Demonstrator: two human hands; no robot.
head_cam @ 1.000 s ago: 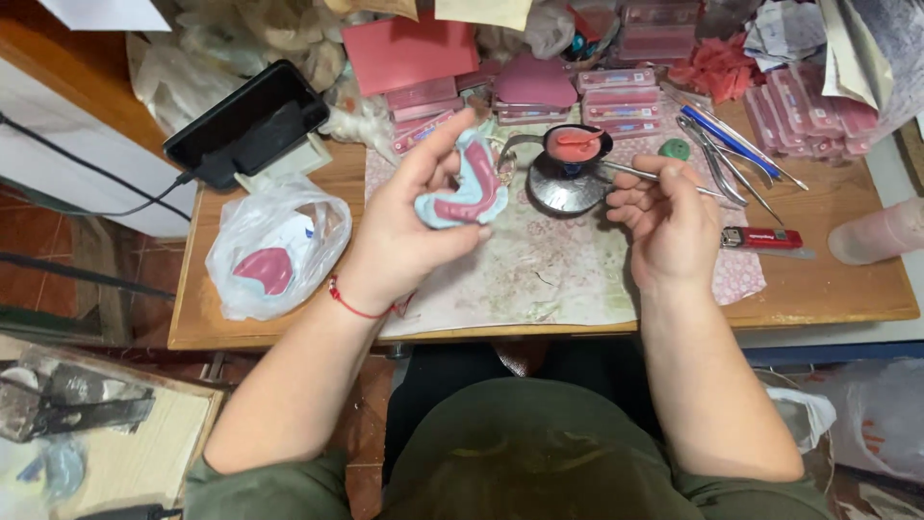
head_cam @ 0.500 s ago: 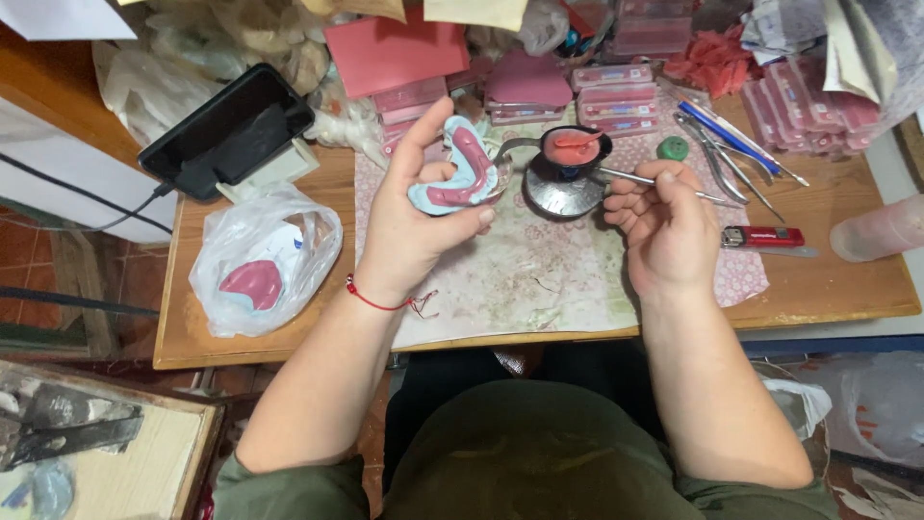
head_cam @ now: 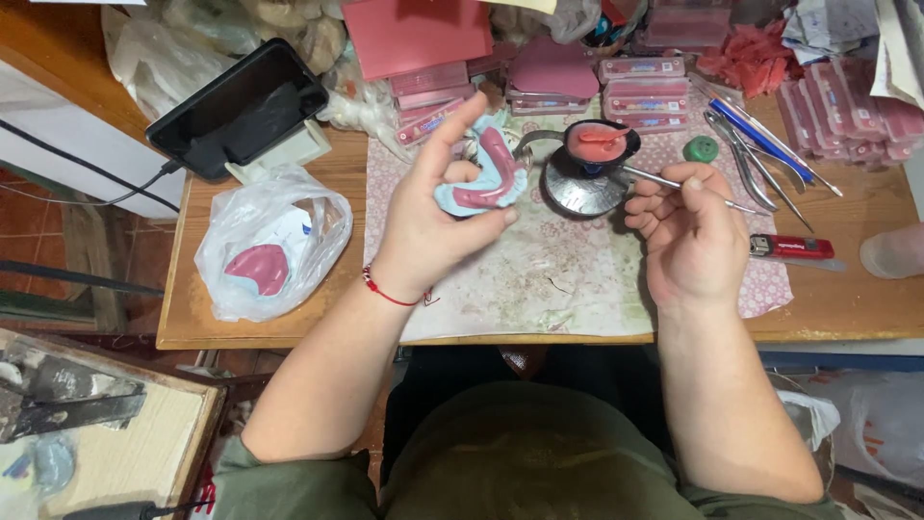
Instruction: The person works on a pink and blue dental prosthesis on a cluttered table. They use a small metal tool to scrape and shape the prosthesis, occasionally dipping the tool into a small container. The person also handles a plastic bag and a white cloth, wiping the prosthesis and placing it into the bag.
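1. Dental cast [head_cam: 481, 178], blue with a pink wax rim: gripped in curled left hand [head_cam: 433, 221], above the table [head_cam: 847, 299].
2. Right hand [head_cam: 688, 231]: pinching a thin metal instrument [head_cam: 674, 183], tip toward 10 o'clock, in the small pan of pink wax [head_cam: 602, 144].
3. Plastic bag [head_cam: 269, 246]: at 9 o'clock.

Black phone [head_cam: 239, 108], plastic bag [head_cam: 269, 241], red lighter [head_cam: 791, 247], green cap [head_cam: 701, 148].

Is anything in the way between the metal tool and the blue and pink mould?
Nothing visible. The right hand holds the tool beside the small pan; the mould sits in the left hand, with only bare mat below the gap.
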